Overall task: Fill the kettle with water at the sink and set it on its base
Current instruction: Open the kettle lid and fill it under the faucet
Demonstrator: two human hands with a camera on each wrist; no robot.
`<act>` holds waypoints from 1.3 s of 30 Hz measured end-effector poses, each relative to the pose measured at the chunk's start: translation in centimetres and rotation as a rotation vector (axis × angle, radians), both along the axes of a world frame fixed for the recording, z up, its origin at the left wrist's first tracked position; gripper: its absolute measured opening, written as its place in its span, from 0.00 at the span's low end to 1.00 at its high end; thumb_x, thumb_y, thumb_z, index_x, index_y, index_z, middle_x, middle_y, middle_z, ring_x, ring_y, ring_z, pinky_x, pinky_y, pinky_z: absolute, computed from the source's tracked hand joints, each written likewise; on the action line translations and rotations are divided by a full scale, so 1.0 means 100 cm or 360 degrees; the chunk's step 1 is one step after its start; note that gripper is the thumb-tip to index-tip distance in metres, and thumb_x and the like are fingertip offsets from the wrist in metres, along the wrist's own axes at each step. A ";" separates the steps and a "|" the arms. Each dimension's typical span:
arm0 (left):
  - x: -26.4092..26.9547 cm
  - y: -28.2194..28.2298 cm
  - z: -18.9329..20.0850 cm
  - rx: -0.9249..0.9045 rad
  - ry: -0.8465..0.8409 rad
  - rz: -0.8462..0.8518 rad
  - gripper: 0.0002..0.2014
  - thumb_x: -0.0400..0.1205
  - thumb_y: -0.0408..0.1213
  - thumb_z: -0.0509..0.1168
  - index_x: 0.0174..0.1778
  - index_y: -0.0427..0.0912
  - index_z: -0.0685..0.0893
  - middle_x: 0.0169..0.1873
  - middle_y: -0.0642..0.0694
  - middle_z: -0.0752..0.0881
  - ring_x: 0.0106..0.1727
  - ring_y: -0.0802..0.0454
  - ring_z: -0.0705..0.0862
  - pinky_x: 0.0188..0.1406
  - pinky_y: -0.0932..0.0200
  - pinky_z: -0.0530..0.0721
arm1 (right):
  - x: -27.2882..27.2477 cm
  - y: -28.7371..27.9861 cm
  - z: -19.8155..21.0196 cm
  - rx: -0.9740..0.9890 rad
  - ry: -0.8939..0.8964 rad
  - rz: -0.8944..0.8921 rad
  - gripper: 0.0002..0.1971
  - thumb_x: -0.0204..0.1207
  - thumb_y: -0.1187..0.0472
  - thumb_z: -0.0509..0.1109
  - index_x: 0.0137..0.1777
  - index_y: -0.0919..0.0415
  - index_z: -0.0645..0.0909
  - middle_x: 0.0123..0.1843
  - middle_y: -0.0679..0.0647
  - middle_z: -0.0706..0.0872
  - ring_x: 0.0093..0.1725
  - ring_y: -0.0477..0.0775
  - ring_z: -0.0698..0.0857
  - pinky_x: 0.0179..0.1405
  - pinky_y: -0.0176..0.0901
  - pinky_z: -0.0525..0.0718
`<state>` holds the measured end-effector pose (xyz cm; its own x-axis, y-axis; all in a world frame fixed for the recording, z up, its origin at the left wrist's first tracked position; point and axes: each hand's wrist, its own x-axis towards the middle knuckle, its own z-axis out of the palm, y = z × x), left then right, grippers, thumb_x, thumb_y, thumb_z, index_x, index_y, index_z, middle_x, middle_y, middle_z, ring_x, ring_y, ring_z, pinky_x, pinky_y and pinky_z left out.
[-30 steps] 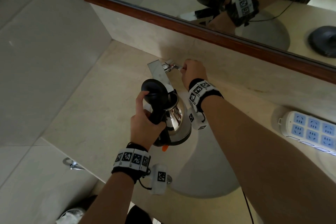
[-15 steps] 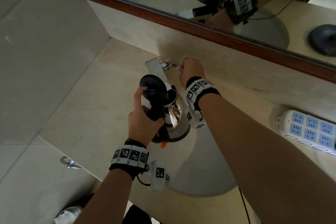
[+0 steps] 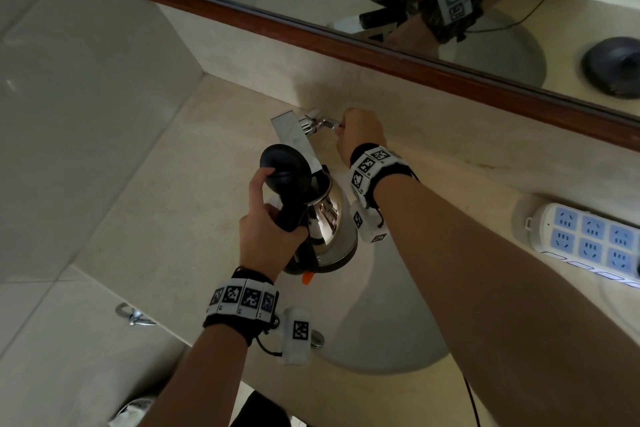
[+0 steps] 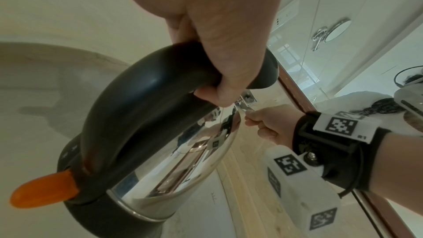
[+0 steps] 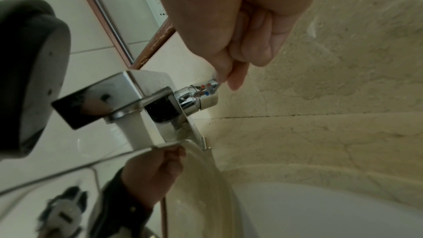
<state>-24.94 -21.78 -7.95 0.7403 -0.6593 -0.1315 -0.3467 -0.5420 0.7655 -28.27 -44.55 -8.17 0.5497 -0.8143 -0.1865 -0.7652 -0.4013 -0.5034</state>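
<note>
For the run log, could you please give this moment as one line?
left hand: grips kettle under spout | right hand: pinches faucet handle | lid open

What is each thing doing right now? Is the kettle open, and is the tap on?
Kettle: held over the sink, lid up.
Lid: flipped open.
Left hand: grips the kettle handle.
Right hand: pinches the tap lever.
Tap: spout above the kettle mouth; water flow cannot be seen.
Power strip: lying on the counter.

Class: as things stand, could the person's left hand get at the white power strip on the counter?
Probably not. The left hand grips the kettle under the faucet, and the right forearm lies across the way to the power strip.
</note>
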 end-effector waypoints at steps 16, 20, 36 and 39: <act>0.000 0.000 -0.003 -0.0020 -0.0008 -0.0024 0.51 0.69 0.27 0.79 0.82 0.59 0.60 0.29 0.47 0.89 0.31 0.52 0.90 0.39 0.51 0.94 | -0.001 0.002 0.001 -0.0033 0.0033 0.0035 0.06 0.82 0.66 0.68 0.55 0.67 0.84 0.55 0.63 0.89 0.55 0.63 0.89 0.44 0.45 0.79; 0.000 0.001 -0.005 -0.0013 -0.0020 -0.0035 0.50 0.69 0.27 0.79 0.82 0.60 0.60 0.29 0.47 0.89 0.31 0.52 0.90 0.37 0.56 0.92 | -0.001 0.002 -0.001 -0.0055 0.0044 0.0062 0.06 0.82 0.67 0.68 0.55 0.68 0.83 0.55 0.64 0.88 0.54 0.64 0.89 0.43 0.45 0.77; 0.000 0.001 -0.003 -0.0004 0.0005 -0.0032 0.51 0.69 0.26 0.79 0.82 0.60 0.60 0.29 0.46 0.89 0.32 0.51 0.91 0.40 0.50 0.94 | -0.007 0.000 -0.003 -0.0082 -0.0004 0.0116 0.08 0.86 0.63 0.64 0.57 0.67 0.81 0.54 0.64 0.87 0.50 0.62 0.85 0.40 0.44 0.71; -0.002 0.002 -0.003 0.0007 0.0009 -0.0029 0.51 0.68 0.26 0.79 0.82 0.59 0.60 0.30 0.47 0.89 0.33 0.51 0.91 0.40 0.49 0.94 | -0.008 0.002 -0.004 -0.0060 -0.0036 0.0070 0.09 0.87 0.61 0.64 0.58 0.66 0.82 0.54 0.63 0.86 0.51 0.63 0.86 0.41 0.45 0.72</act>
<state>-25.17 -21.54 -8.23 0.7275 -0.6720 -0.1384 -0.3522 -0.5388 0.7653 -29.05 -44.37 -8.57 0.5889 -0.7954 -0.1436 -0.7351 -0.4533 -0.5041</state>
